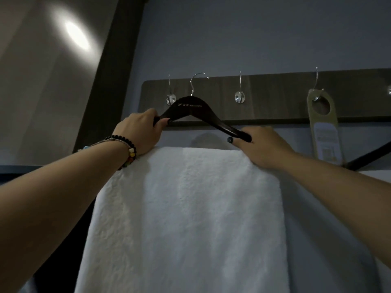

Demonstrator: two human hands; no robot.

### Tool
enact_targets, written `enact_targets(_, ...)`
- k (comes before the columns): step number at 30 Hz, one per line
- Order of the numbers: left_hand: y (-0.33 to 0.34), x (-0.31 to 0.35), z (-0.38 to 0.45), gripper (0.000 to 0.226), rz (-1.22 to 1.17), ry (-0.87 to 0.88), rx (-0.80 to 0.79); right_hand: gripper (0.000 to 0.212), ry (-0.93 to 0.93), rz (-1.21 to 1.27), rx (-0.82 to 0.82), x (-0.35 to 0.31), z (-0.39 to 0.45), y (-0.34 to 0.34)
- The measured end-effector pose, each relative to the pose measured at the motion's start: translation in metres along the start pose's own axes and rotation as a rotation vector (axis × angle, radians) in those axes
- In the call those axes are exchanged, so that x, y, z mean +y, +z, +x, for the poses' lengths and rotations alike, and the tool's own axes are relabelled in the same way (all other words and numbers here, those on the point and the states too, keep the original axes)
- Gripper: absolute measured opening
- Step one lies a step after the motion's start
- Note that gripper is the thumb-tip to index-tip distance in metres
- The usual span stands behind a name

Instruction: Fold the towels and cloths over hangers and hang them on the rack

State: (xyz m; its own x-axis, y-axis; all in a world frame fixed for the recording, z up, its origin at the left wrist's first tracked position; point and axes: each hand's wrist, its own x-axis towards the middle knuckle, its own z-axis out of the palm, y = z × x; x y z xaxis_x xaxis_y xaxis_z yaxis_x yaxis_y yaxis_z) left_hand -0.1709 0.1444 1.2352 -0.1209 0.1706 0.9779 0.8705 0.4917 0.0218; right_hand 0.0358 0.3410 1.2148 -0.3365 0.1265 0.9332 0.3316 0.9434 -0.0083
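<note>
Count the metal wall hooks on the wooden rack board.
4, maybe more hidden: one behind the hanger's left end, one at mid-board, one holding the door tag, one cut off at the right edge.

We see a dark wooden hanger (191, 108) with a silver wire hook, raised just in front of the rack (264, 98), a dark wood board on the wall carrying a row of metal hooks. A white, fluffy towel (186, 218) is folded over the hanger's lower bar and hangs straight down in a broad flat panel.
</note>
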Motion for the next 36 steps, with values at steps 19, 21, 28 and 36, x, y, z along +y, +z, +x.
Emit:
enact_targets(19,0.097,0.101,0.014,0.036,-0.202,0.053,-0.164,0.028,0.182,-0.071,-0.038,0.102,-0.036,-0.037)
enact_targets(21,0.102,0.099,0.003,0.036,-0.156,0.051,-0.135,0.029,0.159,-0.106,-0.04,0.104,-0.039,-0.03)
enact_targets(28,0.096,0.098,-0.018,0.033,-0.152,0.013,-0.05,0.026,0.124,-0.097,0.061,0.101,-0.05,-0.019)
enact_targets(36,0.085,0.096,-0.073,0.066,-0.143,0.079,-0.164,0.061,-0.134,-0.389,0.11,0.104,-0.101,-0.025)
